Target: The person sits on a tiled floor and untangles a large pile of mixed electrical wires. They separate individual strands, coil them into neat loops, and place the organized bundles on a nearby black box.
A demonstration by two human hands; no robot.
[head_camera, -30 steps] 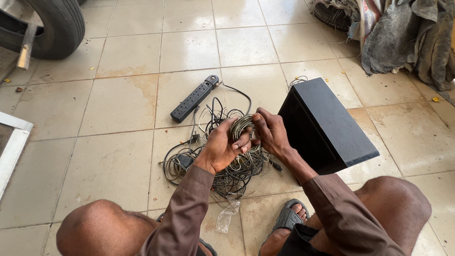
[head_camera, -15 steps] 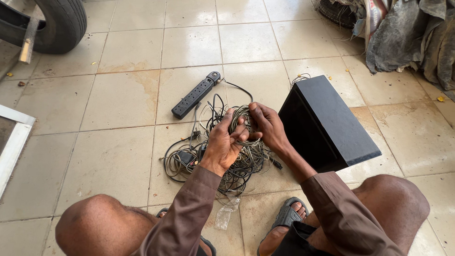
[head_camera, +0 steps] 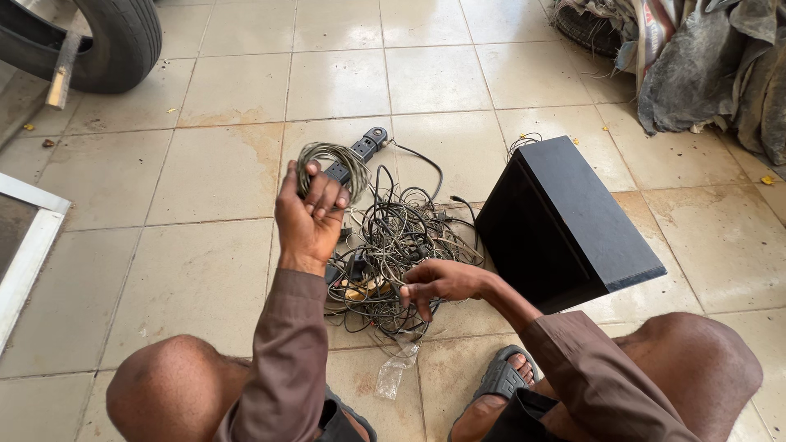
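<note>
My left hand (head_camera: 309, 217) is raised and grips a small coiled bundle of grey wire (head_camera: 337, 159), held up over the floor to the left of the cable pile. My right hand (head_camera: 438, 283) is low, its fingers pinching into a tangled pile of black and grey cables (head_camera: 401, 245) on the tiled floor. A black power strip (head_camera: 360, 151) lies just beyond the coil, partly hidden by it. My sleeves are brown and my bare knees frame the bottom of the view.
A black speaker box (head_camera: 573, 217) stands right of the pile. A tyre (head_camera: 115, 41) lies at the top left, a white frame (head_camera: 29, 237) at the left edge, heaped cloth (head_camera: 704, 57) top right. A clear plastic wrapper (head_camera: 393, 368) and my sandalled foot (head_camera: 499, 381) are near.
My left hand has lifted the coiled wire up and to the left, away from the pile. My right hand let go of the coil and dropped onto the tangled cables.
</note>
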